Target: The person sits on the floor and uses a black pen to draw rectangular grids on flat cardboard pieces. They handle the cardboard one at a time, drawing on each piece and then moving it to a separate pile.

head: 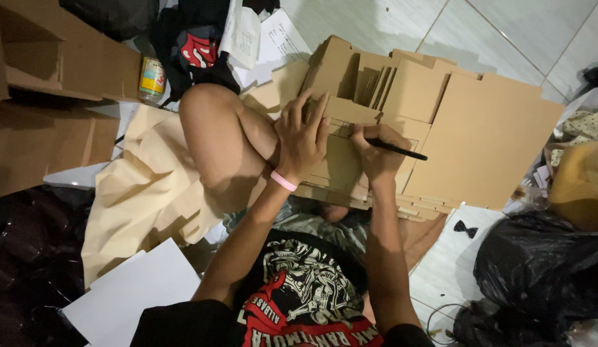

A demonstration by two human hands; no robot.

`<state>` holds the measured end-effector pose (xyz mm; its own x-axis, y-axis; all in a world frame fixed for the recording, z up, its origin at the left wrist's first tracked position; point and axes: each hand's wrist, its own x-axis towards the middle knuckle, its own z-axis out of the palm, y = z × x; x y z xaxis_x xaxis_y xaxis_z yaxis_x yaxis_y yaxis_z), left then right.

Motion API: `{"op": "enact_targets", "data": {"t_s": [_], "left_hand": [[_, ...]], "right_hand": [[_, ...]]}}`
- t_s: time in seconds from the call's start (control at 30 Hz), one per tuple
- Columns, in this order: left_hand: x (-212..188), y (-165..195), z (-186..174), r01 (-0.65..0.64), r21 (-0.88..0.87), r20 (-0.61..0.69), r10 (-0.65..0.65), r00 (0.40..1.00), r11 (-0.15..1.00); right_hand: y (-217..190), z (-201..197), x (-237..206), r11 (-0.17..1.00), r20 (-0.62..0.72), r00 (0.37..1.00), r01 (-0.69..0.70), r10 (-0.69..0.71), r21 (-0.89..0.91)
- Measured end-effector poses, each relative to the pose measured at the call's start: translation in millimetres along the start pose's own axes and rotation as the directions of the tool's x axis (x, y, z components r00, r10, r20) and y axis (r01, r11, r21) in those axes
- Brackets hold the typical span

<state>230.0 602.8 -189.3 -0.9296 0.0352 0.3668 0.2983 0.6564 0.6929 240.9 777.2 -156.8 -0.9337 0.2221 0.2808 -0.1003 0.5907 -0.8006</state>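
Your left hand (303, 138) lies flat, fingers spread, on the brown cardboard sheet (340, 168) stacked over your lap; your right hand (376, 151) has its grip closed round a black pen (396, 150), tip on that sheet. Just beyond the sheet stands a slotted cardboard box (366, 80). Left of the sheet is your bare knee (212, 128), then cream paper (141, 186) on the floor. Farther left stands a small jar with a yellow-green label (151, 78). Right of the sheet lies a black plastic bag (543, 263).

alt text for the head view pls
Seated on a tiled floor, a person's left hand presses flat brown cardboard sheets while the right hand holds a slim black pen to them.
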Motion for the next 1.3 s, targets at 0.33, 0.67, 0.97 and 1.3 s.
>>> {"op": "enact_targets", "data": {"t_s": [0.33,0.67,0.97,1.3], "left_hand": [[-16.8,12.2,31.0,0.009,0.005,0.003,-0.009,1.000,1.000],[-28.6,14.0,62.3,-0.011,0.009,-0.026,0.011,1.000,1.000],[-41.2,18.1,66.2,0.007,-0.016,0.000,-0.007,1.000,1.000],[-47.2,31.1,63.0,0.023,-0.033,0.015,-0.022,1.000,0.999]], "right_hand": [[30.5,-18.1,-8.8,0.996,-0.009,0.996,0.083,-0.083,0.010],[60.1,-31.7,-12.2,0.988,-0.012,0.989,0.147,-0.148,-0.045],[69.7,-36.5,-24.3,0.988,-0.005,0.990,0.138,-0.138,-0.066],[57.2,-59.2,-38.6,0.975,-0.025,0.998,0.066,-0.062,0.210]]}}
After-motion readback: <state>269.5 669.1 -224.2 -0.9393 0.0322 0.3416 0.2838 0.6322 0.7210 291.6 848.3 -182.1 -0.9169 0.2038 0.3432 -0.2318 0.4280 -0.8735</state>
